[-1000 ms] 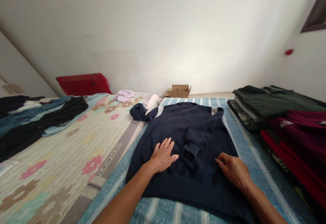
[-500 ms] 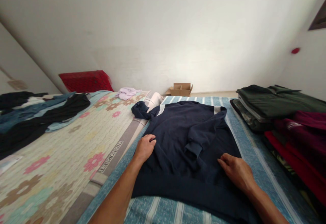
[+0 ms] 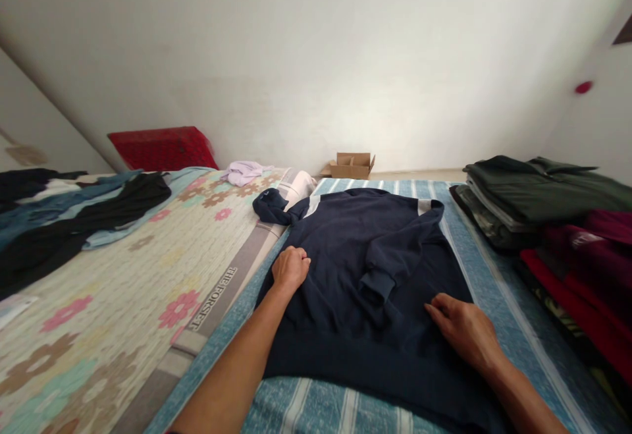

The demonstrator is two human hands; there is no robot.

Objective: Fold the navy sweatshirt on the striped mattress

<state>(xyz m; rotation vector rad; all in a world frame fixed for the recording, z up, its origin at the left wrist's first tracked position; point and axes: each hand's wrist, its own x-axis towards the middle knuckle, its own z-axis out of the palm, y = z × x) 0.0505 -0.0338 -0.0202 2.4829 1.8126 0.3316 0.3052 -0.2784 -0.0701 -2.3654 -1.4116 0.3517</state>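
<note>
A dark navy sweatshirt [image 3: 336, 276] lies spread out, its hem towards me and light patches at both shoulders. Its right sleeve [image 3: 390, 263] is folded across the body, with the cuff opening facing me. The other sleeve [image 3: 270, 206] sticks out bunched to the left. My left hand [image 3: 291, 268] is closed on the fabric along the left side. On the right side, my right hand [image 3: 461, 325] has its fingers bent together, gripping the cloth above the hem. Both sets of fingertips are partly hidden.
Beneath lies a blue striped sheet [image 3: 281, 404]. Folded dark green clothes [image 3: 533, 190] and maroon and red garments [image 3: 582, 289] are stacked at right. A floral bedspread [image 3: 123, 276] at left holds loose black trousers [image 3: 99, 217]. A cardboard box [image 3: 351, 167] stands by the wall.
My left hand has moved a little to the right and away from me, shifting the sweatshirt's left side slightly inward. My right hand stays nearly in place on the cloth.
</note>
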